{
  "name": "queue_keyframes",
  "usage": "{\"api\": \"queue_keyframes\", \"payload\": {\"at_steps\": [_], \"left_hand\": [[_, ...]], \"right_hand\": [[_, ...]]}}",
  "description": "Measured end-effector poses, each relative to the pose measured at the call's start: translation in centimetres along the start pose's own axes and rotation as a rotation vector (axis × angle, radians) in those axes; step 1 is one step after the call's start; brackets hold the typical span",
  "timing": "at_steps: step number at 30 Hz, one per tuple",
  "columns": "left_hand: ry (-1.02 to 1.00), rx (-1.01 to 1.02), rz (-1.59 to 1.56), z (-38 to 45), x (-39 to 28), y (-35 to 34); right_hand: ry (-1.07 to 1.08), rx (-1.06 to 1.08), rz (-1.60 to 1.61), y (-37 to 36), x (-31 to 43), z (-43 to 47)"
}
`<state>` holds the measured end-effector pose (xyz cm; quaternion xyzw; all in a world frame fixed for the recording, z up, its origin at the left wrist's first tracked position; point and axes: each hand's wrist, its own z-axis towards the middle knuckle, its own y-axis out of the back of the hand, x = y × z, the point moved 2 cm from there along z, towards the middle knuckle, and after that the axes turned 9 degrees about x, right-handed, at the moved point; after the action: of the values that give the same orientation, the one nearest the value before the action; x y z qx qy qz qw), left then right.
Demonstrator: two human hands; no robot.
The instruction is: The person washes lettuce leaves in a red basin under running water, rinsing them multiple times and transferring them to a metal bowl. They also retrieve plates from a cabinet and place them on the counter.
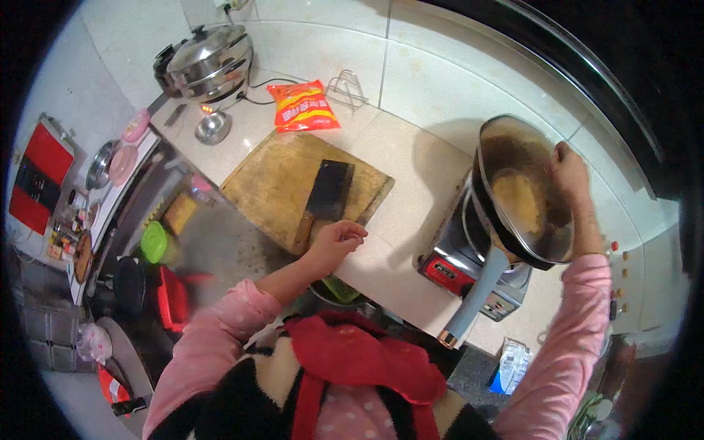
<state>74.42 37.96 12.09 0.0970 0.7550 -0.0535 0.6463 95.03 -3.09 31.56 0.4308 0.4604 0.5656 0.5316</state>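
Observation:
My right hand (572,173) is closed around the dark knob of a glass pan lid (517,146), which stands tilted over a pan on the stove. Through the fogged glass something yellowish shows, too blurred to name. The pan's grey handle (481,297) points towards me, over the front of a gas stove (443,269). My left hand (341,242) hovers with curled fingers near the handle of a cleaver, seemingly holding nothing. The cleaver's dark blade (330,190) lies flat on a wooden cutting board (264,176), to the left of the stove.
Behind the board lie a red and yellow plastic packet (305,107) and a wire rack (346,91). At the back left stand a steel electric pot (209,69) and a metal ladle or bowl (213,128). A blue and white packet (511,366) is at the lower right.

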Motion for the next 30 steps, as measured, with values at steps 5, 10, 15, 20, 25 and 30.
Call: {"api": "queue_keyframes", "payload": {"at_steps": [5, 10, 15, 20, 25, 30], "left_hand": [[0.036, -0.046, -0.195, -0.1, 2.3, 2.2], [-0.115, 0.024, -0.044, 1.1, 2.8, 3.2], [-0.189, 0.012, -0.04, -0.6, 3.6, 9.4], [-0.125, -0.173, -0.151, -3.4, 7.1, 18.2], [-0.063, -0.253, -0.054, -4.2, 9.5, 24.9], [-0.055, -0.241, 0.025, -3.0, 7.4, 27.3]], "right_hand": [[0.206, -0.033, 0.179, 7.6, 8.2, -0.3], [0.402, 0.041, 0.257, 8.8, 19.0, 1.8], [0.489, 0.196, 0.209, 2.4, 29.3, 4.8], [0.467, 0.297, 0.202, -9.4, 33.6, 7.0], [0.285, 0.432, 0.192, -20.9, 35.6, 6.8], [0.061, 0.448, 0.239, -29.4, 32.9, 6.8]]}}
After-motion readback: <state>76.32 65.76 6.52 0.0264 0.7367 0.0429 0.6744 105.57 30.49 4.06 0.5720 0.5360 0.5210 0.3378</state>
